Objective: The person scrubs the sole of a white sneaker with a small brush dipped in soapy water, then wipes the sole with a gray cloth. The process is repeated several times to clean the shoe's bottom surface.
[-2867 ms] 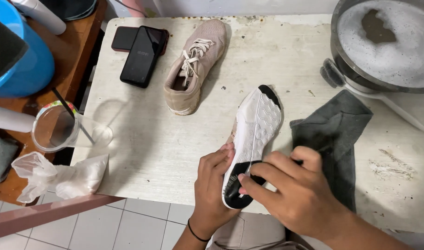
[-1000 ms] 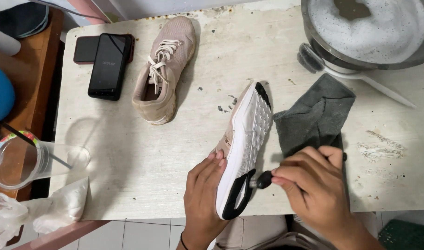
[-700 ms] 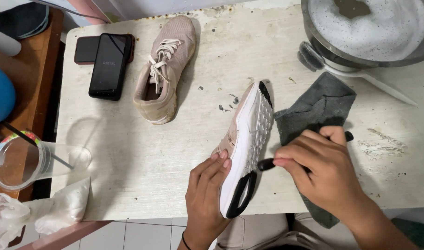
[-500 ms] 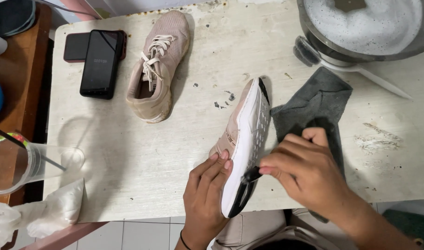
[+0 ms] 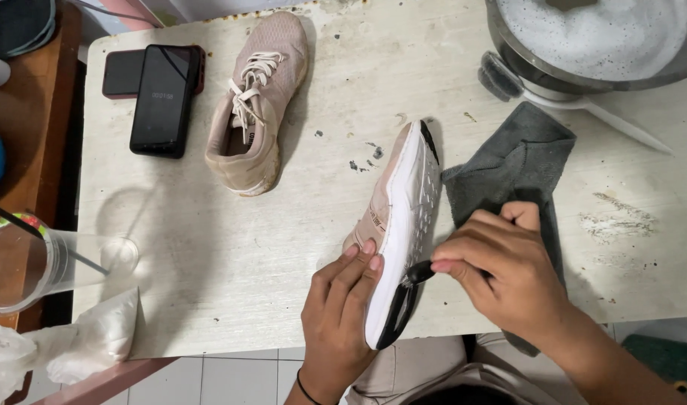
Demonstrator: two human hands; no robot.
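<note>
Left hand (image 5: 342, 307) braces the pink white-soled sneaker (image 5: 400, 225) on edge while the right hand (image 5: 501, 274) pinches a small dark brush (image 5: 417, 275); short, firm strokes suit that sole.

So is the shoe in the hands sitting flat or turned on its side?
On its side: the held shoe shows its white sole facing right, steadied by the left hand.

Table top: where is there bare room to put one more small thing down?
The widest free patch of the table lies between the upright shoe, the plastic cup and the left hand. A stained patch right of the grey cloth is also free. Crowded: around the held shoe, right hand and basin.
</note>
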